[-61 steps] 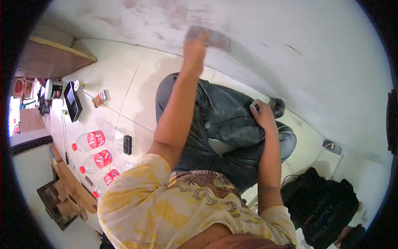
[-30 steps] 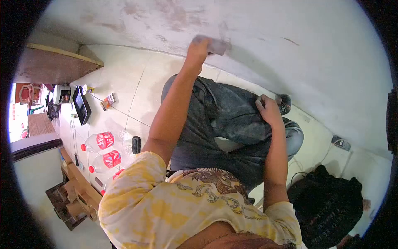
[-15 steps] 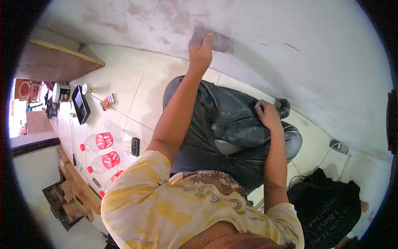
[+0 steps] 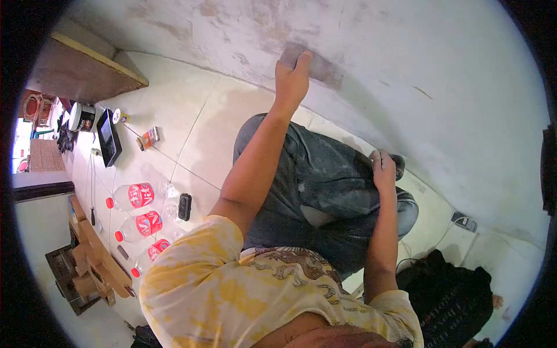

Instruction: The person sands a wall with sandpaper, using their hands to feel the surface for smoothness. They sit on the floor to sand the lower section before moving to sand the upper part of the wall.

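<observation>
My left hand point(image 4: 293, 81) is closed around one end of a flat, grey-brown piece of sandpaper point(image 4: 325, 71), thumb on top, pressing it against the white wall point(image 4: 394, 64). Brownish, dusty patches mark the wall around it. My right hand point(image 4: 383, 168) lies by my foot point(image 4: 398, 165) on the lower leg of my dusty dark trousers point(image 4: 331, 168). Its fingers are loosely bent, and nothing shows in them.
On the tiled floor to the left are plastic bottles point(image 4: 133, 226), a black case point(image 4: 184, 207), a black paint tray point(image 4: 108, 139) and a bucket point(image 4: 82, 117). Cardboard point(image 4: 93, 249) lies behind them. A black cloth bag point(image 4: 447, 296) and a socket box point(image 4: 464, 221) are at right.
The view has shifted a little. My left hand has slid the sandpaper slightly upward on the wall. My right hand has shifted slightly beside the foot.
</observation>
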Available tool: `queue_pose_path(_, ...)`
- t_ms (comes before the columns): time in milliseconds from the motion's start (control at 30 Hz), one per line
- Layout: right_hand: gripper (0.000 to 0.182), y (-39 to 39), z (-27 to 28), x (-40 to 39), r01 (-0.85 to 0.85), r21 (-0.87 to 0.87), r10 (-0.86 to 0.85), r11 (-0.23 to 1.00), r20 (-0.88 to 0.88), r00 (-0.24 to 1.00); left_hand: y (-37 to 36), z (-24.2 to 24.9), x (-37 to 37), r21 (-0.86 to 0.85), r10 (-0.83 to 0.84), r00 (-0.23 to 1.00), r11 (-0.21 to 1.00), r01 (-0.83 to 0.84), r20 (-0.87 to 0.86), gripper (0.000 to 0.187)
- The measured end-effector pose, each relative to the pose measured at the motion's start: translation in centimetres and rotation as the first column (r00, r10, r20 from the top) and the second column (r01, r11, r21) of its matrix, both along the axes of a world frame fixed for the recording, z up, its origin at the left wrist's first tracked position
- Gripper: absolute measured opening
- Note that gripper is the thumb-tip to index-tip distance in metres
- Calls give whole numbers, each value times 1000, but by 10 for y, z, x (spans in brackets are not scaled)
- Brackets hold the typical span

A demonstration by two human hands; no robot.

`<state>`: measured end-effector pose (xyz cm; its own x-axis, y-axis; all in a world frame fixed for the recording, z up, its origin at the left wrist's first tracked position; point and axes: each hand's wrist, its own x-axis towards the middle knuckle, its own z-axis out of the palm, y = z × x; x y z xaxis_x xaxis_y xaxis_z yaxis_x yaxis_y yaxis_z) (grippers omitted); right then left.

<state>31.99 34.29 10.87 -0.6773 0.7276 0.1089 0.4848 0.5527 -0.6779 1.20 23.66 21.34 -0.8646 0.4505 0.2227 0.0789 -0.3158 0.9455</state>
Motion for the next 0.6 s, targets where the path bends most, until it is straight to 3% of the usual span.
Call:
queue_pose_path(100, 30, -5, -2, 6, -33, -29, 35, 999, 54, 998, 1, -22, -3, -243, 46, 976, 970, 6, 211, 21)
queue_pose_path(167, 28, -2, -1, 2, -46, -31, 47, 998, 40, 998, 4, -29, -3, -167, 34, 987, 986, -7, 158, 22)
queue_pose_path(300, 23, -1, -9, -1, -45, 4, 45, 999, 10, 999, 1, 2, 1, -26, 29, 1000, 999, -29, 5, 25)
queue_pose_path(333, 21, -5, -6, 2, -49, 11, 49, 999, 26, 998, 0, -16, 4, -159, 15, 1000, 987, -15, -2, 25)
queue_pose_path(400, 17, -8, 12, 1, -29, -135, 41, 990, 93, 995, 3, -43, 2, -393, -17, 999, 919, 2, -35, 26)
queue_pose_path(433, 17, -8, 19, -2, -15, -203, 40, 979, 119, 992, 7, -44, 2, -383, -34, 998, 924, 11, -53, 26)
queue_pose_path(500, 16, -6, 16, -1, -80, -179, 92, 981, 60, 994, 11, -41, 8, -367, -68, 994, 930, 34, -81, 27)
queue_pose_path(533, 16, -6, 14, -1, -111, -167, 118, 980, 31, 993, 6, -18, 14, -271, -97, 995, 959, 85, -35, 28)
queue_pose_path(600, 16, -6, 15, -2, -135, -62, 140, 989, 86, 986, 11, -30, 20, -266, -111, 993, 959, 100, -28, 28)
